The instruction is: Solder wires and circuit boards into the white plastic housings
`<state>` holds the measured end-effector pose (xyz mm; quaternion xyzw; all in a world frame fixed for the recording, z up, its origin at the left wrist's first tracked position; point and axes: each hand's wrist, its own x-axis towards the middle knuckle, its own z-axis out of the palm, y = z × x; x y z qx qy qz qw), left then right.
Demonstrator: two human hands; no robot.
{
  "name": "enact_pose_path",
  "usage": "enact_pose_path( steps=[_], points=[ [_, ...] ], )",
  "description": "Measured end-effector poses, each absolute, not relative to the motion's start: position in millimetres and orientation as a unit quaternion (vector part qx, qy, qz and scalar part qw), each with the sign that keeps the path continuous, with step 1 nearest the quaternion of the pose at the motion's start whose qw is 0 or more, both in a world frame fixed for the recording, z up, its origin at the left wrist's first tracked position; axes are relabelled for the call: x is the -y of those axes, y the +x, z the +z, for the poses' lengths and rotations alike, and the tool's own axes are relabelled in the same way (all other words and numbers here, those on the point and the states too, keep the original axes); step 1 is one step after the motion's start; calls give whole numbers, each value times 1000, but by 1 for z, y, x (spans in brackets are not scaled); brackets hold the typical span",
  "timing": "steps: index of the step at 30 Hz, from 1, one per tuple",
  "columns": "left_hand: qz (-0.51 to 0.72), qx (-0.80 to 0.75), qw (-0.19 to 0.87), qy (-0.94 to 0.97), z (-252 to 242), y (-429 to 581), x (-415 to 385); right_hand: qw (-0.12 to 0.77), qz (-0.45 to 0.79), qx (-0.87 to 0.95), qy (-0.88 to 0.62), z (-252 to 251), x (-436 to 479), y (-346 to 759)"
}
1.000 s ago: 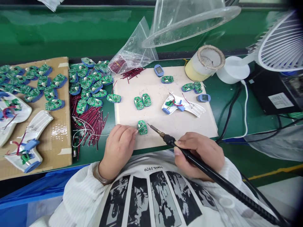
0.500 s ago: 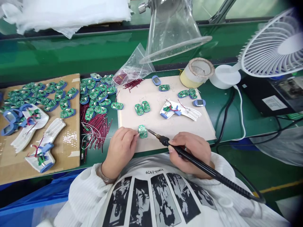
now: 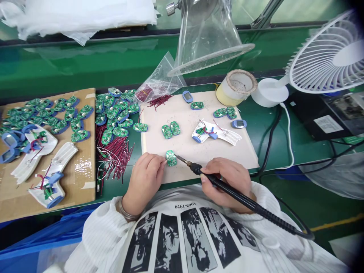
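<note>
Tabletop: a green tabletop point(image 3: 264, 151) carries everything, with a desk fan point(image 3: 321, 57) at the far right and a clear plastic hood point(image 3: 210, 41) above.
Cardboard sheet: at left, a cardboard sheet point(image 3: 88, 189) holds rows of blue-backed boards and white plastic housings point(image 3: 61, 153).
Work mat: a pale work mat point(image 3: 216, 151) lies in front of the person, a tape roll point(image 3: 236, 87) beyond it.
Wires: a loose pile of red wires point(image 3: 118, 155) sits left of the mat.
Right hand: the right hand point(image 3: 224, 185) has its fingers closed around a soldering iron point(image 3: 196, 168).
Left hand: the left hand point(image 3: 146, 178) has its fingertips bunched against a green circuit board point(image 3: 171, 158), near the mat's front edge.
Iron tip: it sits just beside the board's right edge.
Risk: if the board slips, the hot tip could scorch fingers or components.
</note>
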<state>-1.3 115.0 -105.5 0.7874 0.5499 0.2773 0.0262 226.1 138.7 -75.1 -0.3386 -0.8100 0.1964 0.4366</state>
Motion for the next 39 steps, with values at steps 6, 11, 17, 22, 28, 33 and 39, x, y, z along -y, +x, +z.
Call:
enact_pose_path(
  steps=[6, 11, 17, 22, 28, 33, 39],
  points=[
    [278, -549, 28, 787, -106, -1, -115, 432, 195, 813, -339, -74, -139, 227],
    [283, -547, 25, 788, -105, -1, -116, 435, 201, 811, -336, -73, -139, 226],
    [273, -550, 24, 789, -106, 0, -116, 432, 191, 816, -333, -73, -140, 225],
    [270, -550, 22, 790, -107, 0, -116, 422, 190, 820, -336, -73, -139, 226],
    [278, -547, 13, 789, -107, 0, -115, 440, 191, 813, -330, -71, -139, 227],
    [290, -551, 19, 782, -103, -1, -115, 438, 182, 810, -346, -66, -136, 230],
    [316, -575, 33, 754, -89, -37, -113, 455, 153, 797, -366, -61, -137, 236]
  ],
)
